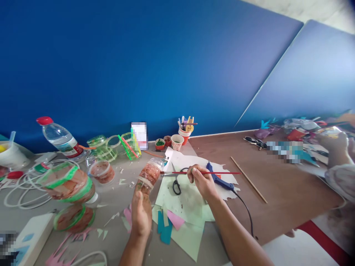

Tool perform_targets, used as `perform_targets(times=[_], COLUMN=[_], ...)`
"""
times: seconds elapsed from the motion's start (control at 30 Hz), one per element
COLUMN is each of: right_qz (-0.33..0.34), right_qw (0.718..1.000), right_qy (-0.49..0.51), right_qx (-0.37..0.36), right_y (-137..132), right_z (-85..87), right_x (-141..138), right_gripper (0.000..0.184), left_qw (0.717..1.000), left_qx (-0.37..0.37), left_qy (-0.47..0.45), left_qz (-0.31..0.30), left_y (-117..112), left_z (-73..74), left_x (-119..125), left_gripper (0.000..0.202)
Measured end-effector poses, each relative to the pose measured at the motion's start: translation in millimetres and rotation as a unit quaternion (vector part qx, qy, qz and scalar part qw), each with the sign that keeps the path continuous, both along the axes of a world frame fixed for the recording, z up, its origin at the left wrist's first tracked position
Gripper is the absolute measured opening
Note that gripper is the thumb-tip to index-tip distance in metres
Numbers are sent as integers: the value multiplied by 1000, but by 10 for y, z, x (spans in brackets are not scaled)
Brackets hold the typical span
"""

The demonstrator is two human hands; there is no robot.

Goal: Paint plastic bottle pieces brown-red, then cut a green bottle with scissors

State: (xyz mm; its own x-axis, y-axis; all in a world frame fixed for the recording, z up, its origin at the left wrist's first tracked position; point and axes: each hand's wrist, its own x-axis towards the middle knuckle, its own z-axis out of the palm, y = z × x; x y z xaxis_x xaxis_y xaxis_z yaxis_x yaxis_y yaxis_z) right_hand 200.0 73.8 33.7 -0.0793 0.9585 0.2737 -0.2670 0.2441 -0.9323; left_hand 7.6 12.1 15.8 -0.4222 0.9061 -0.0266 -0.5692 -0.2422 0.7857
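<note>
My left hand (pixel 141 214) is closed around the lower part of a clear plastic bottle (pixel 151 173), tilted and partly coated in reddish-brown paint, with a pale band round it. Pinched in my right hand (pixel 202 181) is a thin red paintbrush (pixel 229 173), held level. Its tip is at the bottle's right side; whether it touches cannot be made out. Below the brush, black-handled scissors (pixel 176 187) lie on pale green paper (pixel 191 207). A blue glue gun (pixel 222 181) rests just right of my right hand, its cord trailing toward the table's front.
Paint cups (pixel 176 142) and a cup of brushes (pixel 186 136) stand at the back. Left are a red-capped water bottle (pixel 62 138), green-taped painted pieces (pixel 68 181) and a white cable (pixel 16 203). A wooden stick (pixel 248 180) lies right. Another person's arm (pixel 337 151) reaches in far right.
</note>
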Motion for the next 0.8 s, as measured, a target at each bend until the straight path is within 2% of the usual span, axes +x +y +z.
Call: perform_targets(times=[0.07, 0.2, 0.43, 0.57, 0.8], right_qz=[-1, -8, -16, 0, 28], right_qw=[1000, 999, 998, 997, 995], right_qy=[17, 43, 51, 72, 88], right_qx=[3, 10, -36, -19, -30], right_y=[-7, -24, -13, -3, -12], right_z=[20, 56, 44, 45, 14], right_x=[-8, -50, -37, -55, -57], right_gripper=[31, 32, 31, 32, 28], left_qw=[1000, 999, 999, 996, 981], left_qx=[-9, 23, 14, 32, -46], left_qy=[-21, -21, -33, -75, -190], left_qz=[11, -11, -1, -25, -8], left_y=[2, -7, -13, -11, -29], left_z=[35, 51, 93, 110, 207], left_x=[8, 21, 15, 3, -83], left_gripper=[58, 54, 58, 55, 49])
